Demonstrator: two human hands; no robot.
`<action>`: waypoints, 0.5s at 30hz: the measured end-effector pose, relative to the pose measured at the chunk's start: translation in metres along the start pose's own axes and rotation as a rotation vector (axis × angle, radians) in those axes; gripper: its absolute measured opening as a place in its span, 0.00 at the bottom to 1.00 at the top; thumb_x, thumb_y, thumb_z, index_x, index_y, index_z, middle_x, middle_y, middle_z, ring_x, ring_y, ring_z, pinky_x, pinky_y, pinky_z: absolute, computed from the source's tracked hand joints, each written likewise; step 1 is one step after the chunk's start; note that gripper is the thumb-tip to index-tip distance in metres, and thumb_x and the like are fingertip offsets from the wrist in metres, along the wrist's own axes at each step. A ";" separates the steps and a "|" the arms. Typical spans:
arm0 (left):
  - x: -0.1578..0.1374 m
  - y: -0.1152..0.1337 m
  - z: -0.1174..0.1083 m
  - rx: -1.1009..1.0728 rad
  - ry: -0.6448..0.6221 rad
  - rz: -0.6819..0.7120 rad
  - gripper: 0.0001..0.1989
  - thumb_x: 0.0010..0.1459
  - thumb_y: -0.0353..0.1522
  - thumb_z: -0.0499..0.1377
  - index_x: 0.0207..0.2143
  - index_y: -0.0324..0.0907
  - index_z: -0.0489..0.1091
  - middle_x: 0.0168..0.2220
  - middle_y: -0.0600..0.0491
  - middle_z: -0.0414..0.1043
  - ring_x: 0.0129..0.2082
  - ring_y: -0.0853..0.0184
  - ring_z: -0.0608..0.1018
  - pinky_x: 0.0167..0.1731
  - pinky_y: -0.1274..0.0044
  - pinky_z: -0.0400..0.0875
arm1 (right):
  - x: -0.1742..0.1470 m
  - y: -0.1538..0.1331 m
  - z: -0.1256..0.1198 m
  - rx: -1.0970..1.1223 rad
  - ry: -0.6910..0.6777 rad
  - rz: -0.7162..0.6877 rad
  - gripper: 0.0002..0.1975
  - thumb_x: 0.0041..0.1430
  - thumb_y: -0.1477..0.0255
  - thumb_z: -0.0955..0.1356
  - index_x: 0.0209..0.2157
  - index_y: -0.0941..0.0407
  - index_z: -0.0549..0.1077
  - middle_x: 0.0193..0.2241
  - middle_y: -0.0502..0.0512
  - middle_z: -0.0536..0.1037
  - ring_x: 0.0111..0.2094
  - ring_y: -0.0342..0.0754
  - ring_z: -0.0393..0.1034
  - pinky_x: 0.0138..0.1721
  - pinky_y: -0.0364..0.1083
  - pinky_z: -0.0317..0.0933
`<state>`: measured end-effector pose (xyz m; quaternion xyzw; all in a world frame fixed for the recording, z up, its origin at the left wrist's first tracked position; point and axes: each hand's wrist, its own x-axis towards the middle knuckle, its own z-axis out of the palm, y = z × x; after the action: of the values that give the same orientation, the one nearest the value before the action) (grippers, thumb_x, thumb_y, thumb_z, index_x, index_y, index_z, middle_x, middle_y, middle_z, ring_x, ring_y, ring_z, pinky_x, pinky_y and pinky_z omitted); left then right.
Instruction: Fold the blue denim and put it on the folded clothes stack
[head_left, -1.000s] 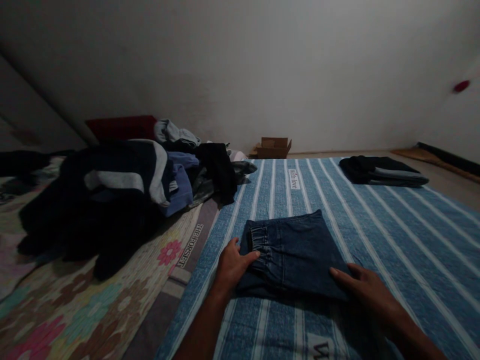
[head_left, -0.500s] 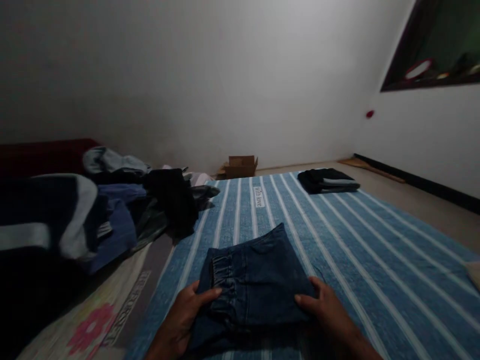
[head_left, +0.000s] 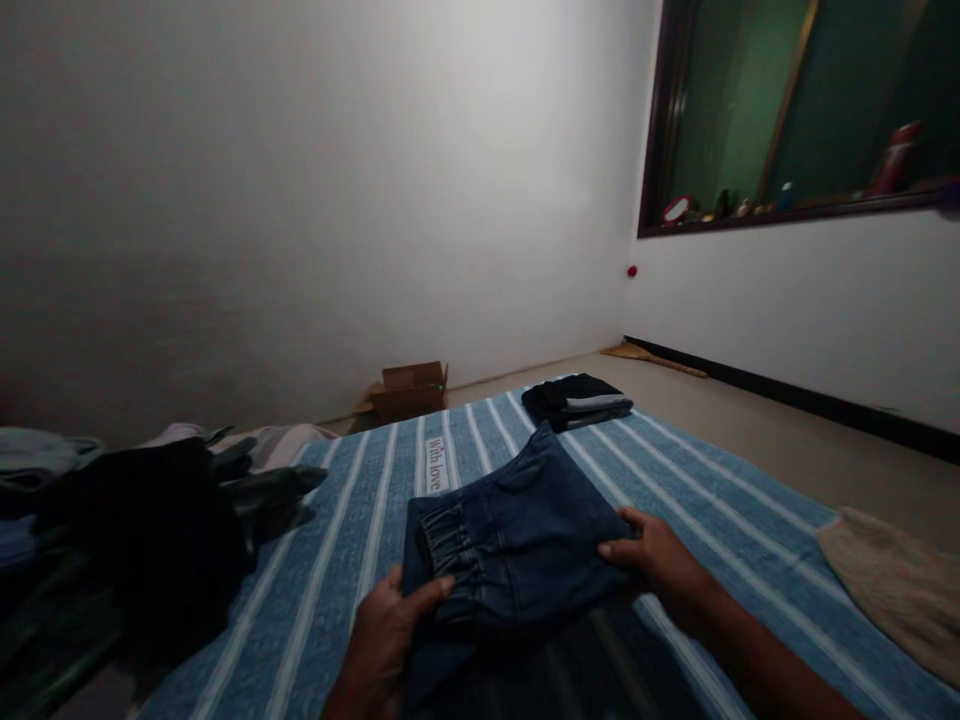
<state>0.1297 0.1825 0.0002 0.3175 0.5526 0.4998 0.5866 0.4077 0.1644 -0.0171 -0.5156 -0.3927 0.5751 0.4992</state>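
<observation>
Folded dark blue jeans (head_left: 532, 545) with a gathered elastic waistband are held up between both hands, over the striped blue sheet. My left hand (head_left: 386, 630) grips the waistband side, its thumb on top and the fingers hidden beneath. On the opposite side, my right hand (head_left: 660, 565) pinches the edge of the jeans with thumb and fingers. Beyond them, near the sheet's far edge, lies a stack of folded dark clothes (head_left: 577, 400), black and grey.
A heap of loose dark clothes (head_left: 142, 540) lies on the left. An open cardboard box (head_left: 409, 390) stands by the wall. At right a beige cloth (head_left: 896, 580) lies at the sheet's edge. A window (head_left: 780, 120) with small items on its sill is at upper right.
My view has turned to the right, bringing more of the window and the beige cloth in. Both hands still hold the jeans, which are now raised and tilted somewhat towards the folded stack.
</observation>
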 end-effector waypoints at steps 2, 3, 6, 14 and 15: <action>0.029 0.002 0.032 0.028 -0.029 0.052 0.23 0.31 0.29 0.69 0.35 0.37 0.71 0.27 0.47 0.78 0.27 0.54 0.80 0.25 0.69 0.77 | 0.025 -0.017 -0.024 -0.054 0.064 0.015 0.22 0.39 0.69 0.71 0.40 0.59 0.68 0.25 0.52 0.75 0.22 0.46 0.68 0.17 0.42 0.58; 0.043 0.004 0.048 0.043 -0.037 0.084 0.21 0.32 0.28 0.69 0.34 0.37 0.71 0.26 0.48 0.78 0.25 0.55 0.80 0.25 0.70 0.76 | 0.038 -0.026 -0.035 -0.081 0.106 0.027 0.22 0.39 0.71 0.70 0.41 0.59 0.68 0.24 0.52 0.74 0.21 0.46 0.68 0.17 0.42 0.58; 0.085 0.013 0.098 0.039 -0.068 0.177 0.19 0.32 0.27 0.68 0.32 0.36 0.71 0.25 0.49 0.78 0.24 0.58 0.79 0.23 0.72 0.75 | 0.079 -0.055 -0.066 -0.131 0.217 0.037 0.21 0.41 0.75 0.69 0.42 0.59 0.68 0.23 0.52 0.74 0.19 0.45 0.67 0.18 0.43 0.59; 0.184 0.050 0.212 0.005 -0.094 0.301 0.14 0.31 0.23 0.65 0.26 0.36 0.72 0.21 0.52 0.74 0.20 0.62 0.77 0.21 0.73 0.73 | 0.194 -0.115 -0.129 -0.161 0.354 -0.011 0.12 0.45 0.80 0.69 0.36 0.58 0.69 0.19 0.48 0.70 0.18 0.42 0.64 0.22 0.44 0.62; 0.196 0.054 0.223 0.003 -0.086 0.315 0.14 0.31 0.23 0.65 0.26 0.36 0.72 0.21 0.52 0.74 0.21 0.62 0.77 0.21 0.73 0.73 | 0.208 -0.122 -0.135 -0.169 0.368 -0.028 0.12 0.46 0.80 0.69 0.36 0.57 0.69 0.19 0.48 0.70 0.18 0.42 0.64 0.22 0.44 0.62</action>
<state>0.3110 0.4228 0.0274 0.4222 0.4709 0.5708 0.5236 0.5675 0.3830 0.0371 -0.6465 -0.3487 0.4294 0.5254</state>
